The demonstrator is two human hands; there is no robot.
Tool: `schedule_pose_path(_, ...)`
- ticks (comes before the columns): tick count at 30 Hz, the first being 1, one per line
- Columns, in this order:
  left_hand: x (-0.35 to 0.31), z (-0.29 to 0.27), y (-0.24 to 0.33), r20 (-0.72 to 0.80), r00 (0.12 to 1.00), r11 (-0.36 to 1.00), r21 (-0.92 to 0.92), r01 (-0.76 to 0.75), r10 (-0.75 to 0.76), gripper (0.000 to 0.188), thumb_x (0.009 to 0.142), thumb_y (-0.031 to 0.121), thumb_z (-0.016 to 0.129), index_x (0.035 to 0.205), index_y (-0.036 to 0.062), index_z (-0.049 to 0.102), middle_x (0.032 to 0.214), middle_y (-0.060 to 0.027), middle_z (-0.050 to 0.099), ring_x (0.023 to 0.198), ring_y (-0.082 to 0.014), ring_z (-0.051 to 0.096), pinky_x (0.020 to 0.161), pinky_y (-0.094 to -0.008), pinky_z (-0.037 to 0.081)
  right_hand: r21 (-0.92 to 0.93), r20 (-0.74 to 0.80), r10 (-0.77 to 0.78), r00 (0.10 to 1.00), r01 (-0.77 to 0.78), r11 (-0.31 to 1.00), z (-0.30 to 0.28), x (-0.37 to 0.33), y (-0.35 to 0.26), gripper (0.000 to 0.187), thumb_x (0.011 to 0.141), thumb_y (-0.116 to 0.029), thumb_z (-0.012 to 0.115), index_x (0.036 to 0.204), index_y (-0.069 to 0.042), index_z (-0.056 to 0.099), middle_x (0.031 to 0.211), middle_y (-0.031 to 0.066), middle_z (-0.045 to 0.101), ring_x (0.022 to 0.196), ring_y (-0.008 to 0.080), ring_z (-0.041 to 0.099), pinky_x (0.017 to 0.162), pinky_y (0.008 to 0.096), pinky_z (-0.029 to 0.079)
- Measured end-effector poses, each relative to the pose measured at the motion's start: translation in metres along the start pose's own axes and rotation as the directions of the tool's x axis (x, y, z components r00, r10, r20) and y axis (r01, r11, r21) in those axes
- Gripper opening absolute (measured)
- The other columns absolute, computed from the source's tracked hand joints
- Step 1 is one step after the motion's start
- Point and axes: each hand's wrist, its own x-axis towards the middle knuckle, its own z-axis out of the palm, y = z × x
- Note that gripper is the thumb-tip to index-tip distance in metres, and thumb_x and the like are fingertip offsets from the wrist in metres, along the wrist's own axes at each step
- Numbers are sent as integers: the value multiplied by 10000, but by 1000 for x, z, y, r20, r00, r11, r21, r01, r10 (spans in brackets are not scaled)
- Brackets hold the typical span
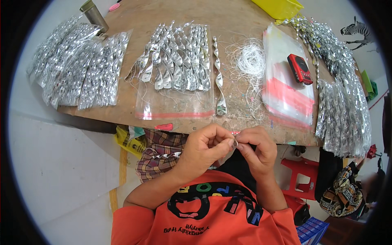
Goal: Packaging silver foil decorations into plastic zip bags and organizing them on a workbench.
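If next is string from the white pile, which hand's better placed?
Probably the right hand: it lines up with the string pile, while the left hand sits farther left. Both pinch a thin strand.

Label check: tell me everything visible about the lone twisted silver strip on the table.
The lone strip is shiny silver, like foil or thin metal, spiralled, with narrow twists at its far end broadening toward the person. It lies on the brown table, between the clear bag and white string pile. Neither the left hand nor the right hand touches it; whether thread is tied to it is unclear.
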Motion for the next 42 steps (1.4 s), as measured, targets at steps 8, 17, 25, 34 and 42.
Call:
schedule_pose_path(8, -3, 3, 2, -2, 999, 997, -74, 34, -35, 112, 875, 65, 583, 962, -4, 596, 795, -41, 618, 654, -57, 539, 605, -186, 440, -53, 32, 2, 999, -1, 999, 0, -2, 1, 63, 843, -29, 574, 887, -8, 534, 851, 90, 548, 771, 172, 518, 710, 272, 413)
schedule_pose_path(17, -6, -2, 7, -1, 999, 998, 45, 36, -36, 120, 850, 75, 624, 944, 1, 633, 765, 17, 599, 644, -24, 502, 575, -169, 394, 232, 13, 142, 990, -141, 963, -3, -6, 5, 52, 882, -50, 542, 912, -15, 519, 890, 83, 522, 821, 144, 501, 755, 261, 407)
schedule_pose_path(25, -5, -3, 10, -7, 992, 982, -143, 123, -125, 120, 847, 125, 637, 915, 27, 632, 785, 19, 608, 643, -13, 493, 537, -146, 357, 294, 193, 393, 899, -435, 851, -4, -6, 4, 298, 810, -19, 628, 1098, -5, 552, 977, 63, 555, 866, 126, 532, 767, 254, 427)
schedule_pose_path(34, -4, 0, 5, 14, 990, 981, -137, 141, -140, 118, 857, 132, 628, 920, 32, 625, 765, 22, 591, 616, -14, 467, 523, -146, 345, 318, 58, 189, 980, -198, 927, -1, -5, 1, 184, 754, -40, 692, 933, -33, 652, 872, 68, 617, 787, 152, 569, 690, 263, 435)
schedule_pose_path(42, -4, 3, 5, -5, 992, 988, -88, 125, -126, 123, 865, 120, 618, 938, 20, 620, 726, 32, 563, 593, -4, 435, 517, -151, 330, 196, 21, 100, 995, -103, 975, 1, -3, 1, 74, 774, -22, 649, 841, -23, 617, 818, 65, 603, 752, 156, 564, 660, 253, 427)
